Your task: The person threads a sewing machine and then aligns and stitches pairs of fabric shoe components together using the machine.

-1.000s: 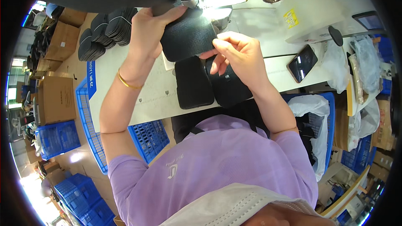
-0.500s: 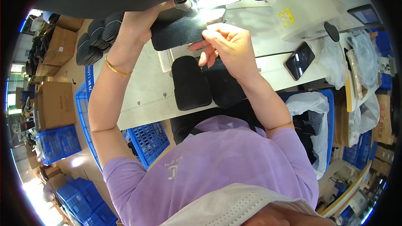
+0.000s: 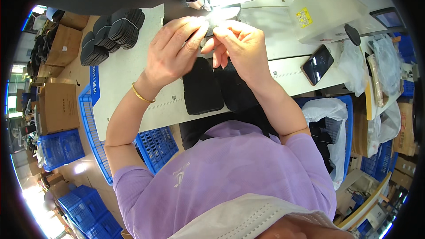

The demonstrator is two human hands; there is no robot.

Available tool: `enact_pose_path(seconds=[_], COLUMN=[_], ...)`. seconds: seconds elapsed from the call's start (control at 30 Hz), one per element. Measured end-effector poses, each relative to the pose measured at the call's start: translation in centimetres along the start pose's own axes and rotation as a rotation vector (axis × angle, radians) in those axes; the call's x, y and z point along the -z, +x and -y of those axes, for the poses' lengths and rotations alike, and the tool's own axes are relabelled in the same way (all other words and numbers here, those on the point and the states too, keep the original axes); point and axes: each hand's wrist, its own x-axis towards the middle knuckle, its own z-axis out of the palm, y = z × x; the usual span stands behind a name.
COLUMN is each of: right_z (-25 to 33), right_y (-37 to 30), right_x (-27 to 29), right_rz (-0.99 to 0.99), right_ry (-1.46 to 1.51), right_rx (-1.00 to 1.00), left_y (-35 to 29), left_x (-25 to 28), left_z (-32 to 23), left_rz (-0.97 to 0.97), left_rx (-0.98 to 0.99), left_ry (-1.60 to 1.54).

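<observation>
My left hand is bent over a black fabric piece, its fingertips pressed together at the piece's near edge. Opposite it, my right hand pinches the same edge between thumb and index finger, the other fingers curled loosely below. Most of the piece is hidden behind my hands. Just beyond the fingertips is the brightly lit needle area of a sewing machine. Two dark padded pieces lie side by side at the table's near edge, a left one and a right one, below my hands.
Tied stacks of black pads stand at the table's left. A phone lies on the right, near clear plastic bags. Blue crates flank my lap, one on the left and one lined with white plastic on the right.
My left hand has come from beside the machine, toward me and right, to meet my right hand at the fabric piece. My right hand has stayed nearly in place.
</observation>
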Motion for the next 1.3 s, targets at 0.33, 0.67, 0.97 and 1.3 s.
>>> enact_pose_path(seconds=[0.33, 0.67, 0.97, 1.3], right_z=[0.1, -0.2, -0.7, -1.6], right_y=[0.2, -0.4, -0.5, -1.1], right_x=[-0.1, -0.1, 0.1, 1.0], right_rz=[0.008, 0.035, 0.035, 0.050], right_ry=[0.031, 0.015, -0.007, -0.076], right_rx=[-0.032, -0.073, -0.099, -0.029], left_y=[0.4, 0.9, 1.8, 0.4], left_x=[-1.1, -1.8, -1.7, 0.5], left_z=[1.9, 0.9, -1.4, 2.6], left_rz=[-0.117, -0.097, -0.033, 0.062], left_rx=[-0.153, -0.044, 0.117, 0.372], left_ry=[0.180, 0.255, 0.230, -0.369])
